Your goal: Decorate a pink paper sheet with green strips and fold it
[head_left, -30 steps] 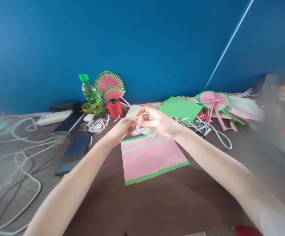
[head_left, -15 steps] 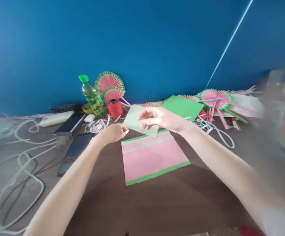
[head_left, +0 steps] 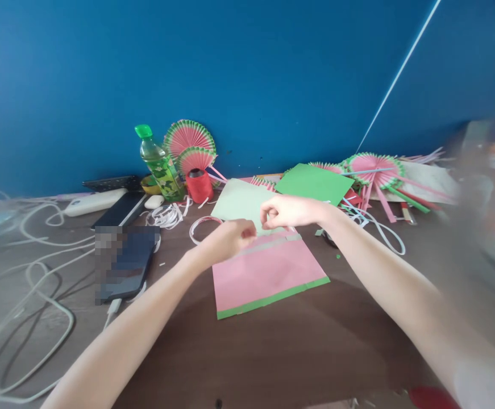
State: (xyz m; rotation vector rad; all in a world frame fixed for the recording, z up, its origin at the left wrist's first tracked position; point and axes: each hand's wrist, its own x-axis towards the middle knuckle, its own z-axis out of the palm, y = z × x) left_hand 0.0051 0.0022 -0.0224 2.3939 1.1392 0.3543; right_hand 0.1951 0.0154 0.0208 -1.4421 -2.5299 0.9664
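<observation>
A pink sheet point(head_left: 268, 275) with a green strip along its near edge lies on the table, a pale band crossing its far part. My left hand point(head_left: 236, 236), fingers curled, is over the sheet's far left part. Close by on the right, my right hand point(head_left: 279, 213) has its fingers bent together above the lower edge of a pale green sheet point(head_left: 236, 200). Whatever either hand pinches is too small to make out. Left of my left hand lies a roll of tape point(head_left: 196, 230).
A green bottle point(head_left: 162, 170), red thread spool point(head_left: 199, 186) and folded paper fans point(head_left: 190, 139) stand by the blue wall. Behind my right hand lies a green sheet point(head_left: 315, 183). Phone point(head_left: 134, 264) and white cables point(head_left: 38, 289) are at the left.
My left hand has moved right, onto the pink sheet, uncovering the tape roll. My right hand has shifted slightly right and down, its fingers more curled. The hands are closer together.
</observation>
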